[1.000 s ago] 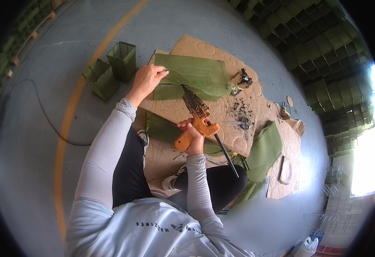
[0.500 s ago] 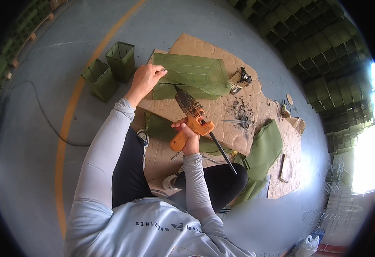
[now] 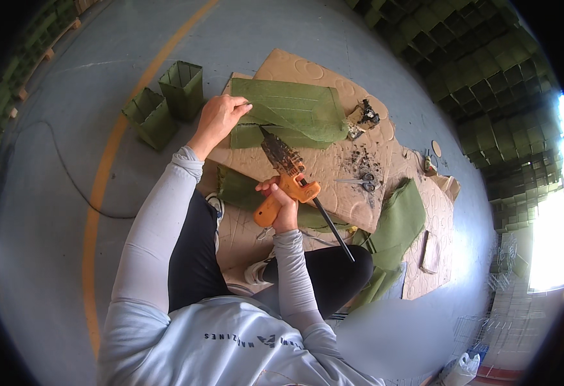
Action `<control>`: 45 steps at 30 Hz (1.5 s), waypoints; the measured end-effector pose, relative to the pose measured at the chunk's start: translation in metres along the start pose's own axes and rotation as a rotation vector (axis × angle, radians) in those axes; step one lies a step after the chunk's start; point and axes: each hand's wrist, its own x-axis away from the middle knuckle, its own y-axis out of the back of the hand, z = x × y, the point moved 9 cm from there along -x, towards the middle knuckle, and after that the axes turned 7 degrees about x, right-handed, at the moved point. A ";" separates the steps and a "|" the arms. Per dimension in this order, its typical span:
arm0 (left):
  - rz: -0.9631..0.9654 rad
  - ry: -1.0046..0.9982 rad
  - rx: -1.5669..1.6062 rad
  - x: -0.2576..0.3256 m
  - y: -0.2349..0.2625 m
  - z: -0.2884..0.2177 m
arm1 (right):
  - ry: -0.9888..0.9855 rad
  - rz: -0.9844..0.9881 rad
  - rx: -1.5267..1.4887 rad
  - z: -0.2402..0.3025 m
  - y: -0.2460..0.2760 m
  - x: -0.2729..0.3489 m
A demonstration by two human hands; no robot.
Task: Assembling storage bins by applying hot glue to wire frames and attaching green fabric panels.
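A green fabric piece [image 3: 298,101] with pale stitched lines lies on the cardboard sheet [image 3: 320,170] before me. At its left end, my left hand [image 3: 219,121] pinches the edge of a folded-over flap between thumb and fingers, lifting it a little. My right hand [image 3: 284,209] is wrapped round the handle of an orange glue gun [image 3: 291,182], its front crusted with dark residue. The gun's tip points at the fabric under the raised flap; whether it touches cannot be told. A black glue stick [image 3: 332,226] juts from the gun's rear.
Two green fabric pots [image 3: 182,90] stand at the left on the floor. Scissors [image 3: 366,183], dark crumbs and a blackened scrap [image 3: 363,119] lie on the cardboard. More green fabric [image 3: 394,222] is heaped to the right. A cable [image 3: 69,174] crosses the floor; stacked green pots [image 3: 488,96] line the far right.
The glue gun has shifted very slightly away from me and to the left. My left hand still pinches the flap in almost the same place.
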 end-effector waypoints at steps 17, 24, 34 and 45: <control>-0.037 -0.045 0.004 0.001 0.005 -0.005 | 0.040 -0.051 -0.064 0.004 0.004 0.001; -0.031 -0.035 0.004 0.001 0.005 -0.005 | 0.029 -0.077 -0.101 0.001 0.004 0.004; -0.025 -0.037 -0.018 0.001 0.003 -0.005 | -0.019 -0.023 -0.094 -0.007 -0.013 0.004; 0.002 -0.014 -0.018 0.001 0.001 -0.001 | -0.003 -0.056 -0.123 -0.006 -0.004 0.004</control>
